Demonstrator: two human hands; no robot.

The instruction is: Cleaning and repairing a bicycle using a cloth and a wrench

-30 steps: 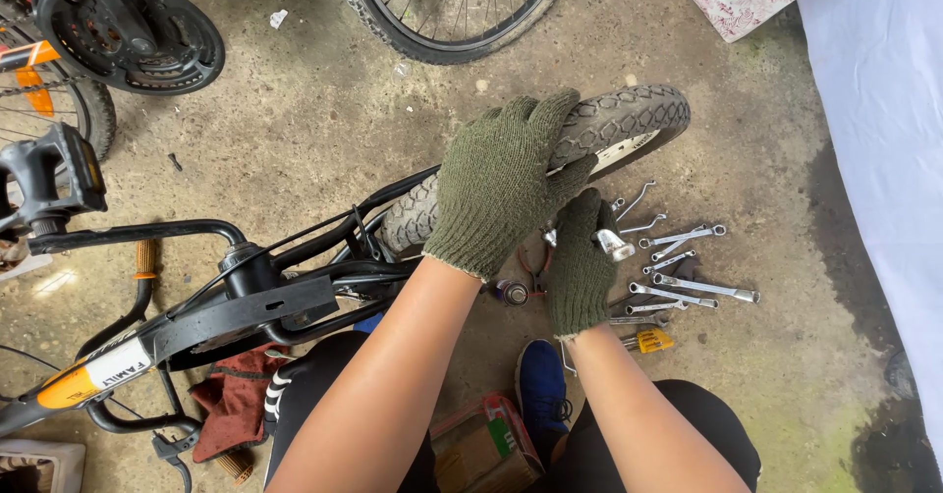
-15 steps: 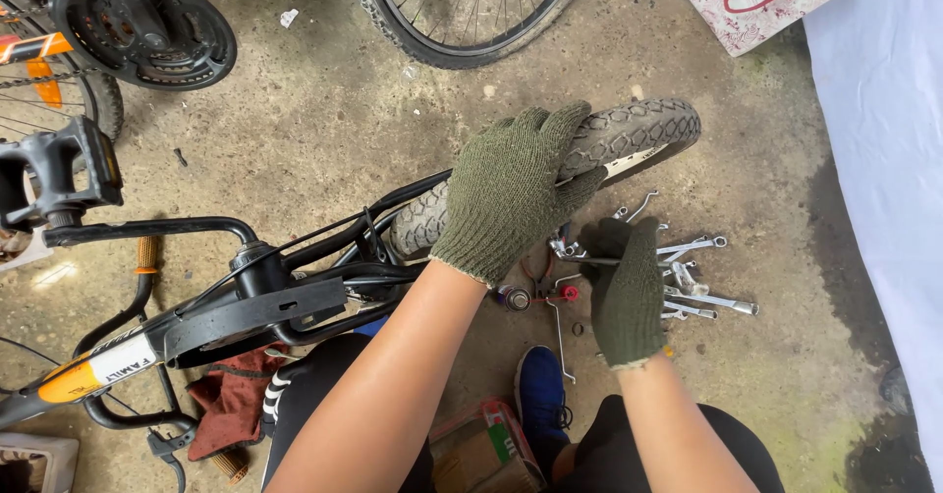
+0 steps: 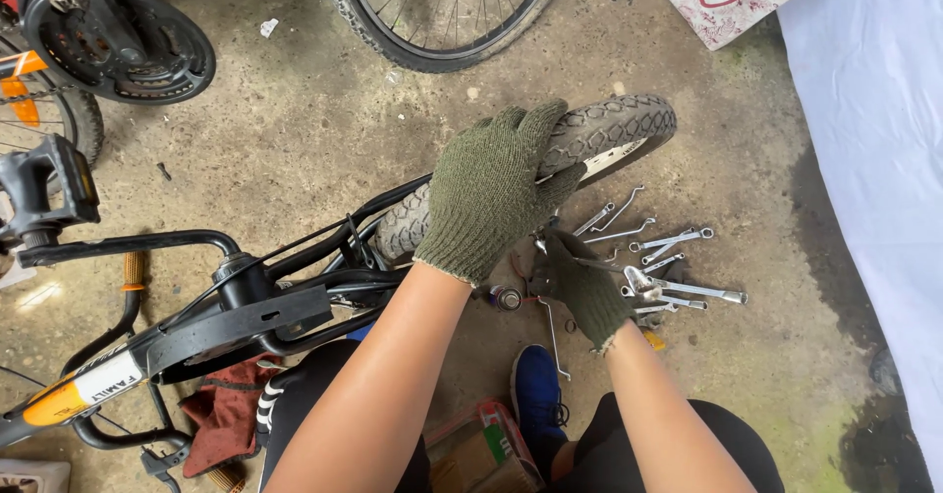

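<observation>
Left hand (image 3: pixel 488 191) lay flat, fingers spread, on small bike tire (image 3: pixel 599 132). Right hand (image 3: pixel 582 285) gripped a thin tool (image 3: pixel 599 266) near floor wrenches (image 3: pixel 678 287).

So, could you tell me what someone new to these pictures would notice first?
Most striking is the left hand in a green knit glove, pressed flat on the small knobbly tyre of an upturned bike at centre. Just below it, the gloved right hand works close to the wheel's hub. To its right, a scatter of shiny spanners lies on the concrete floor.
</observation>
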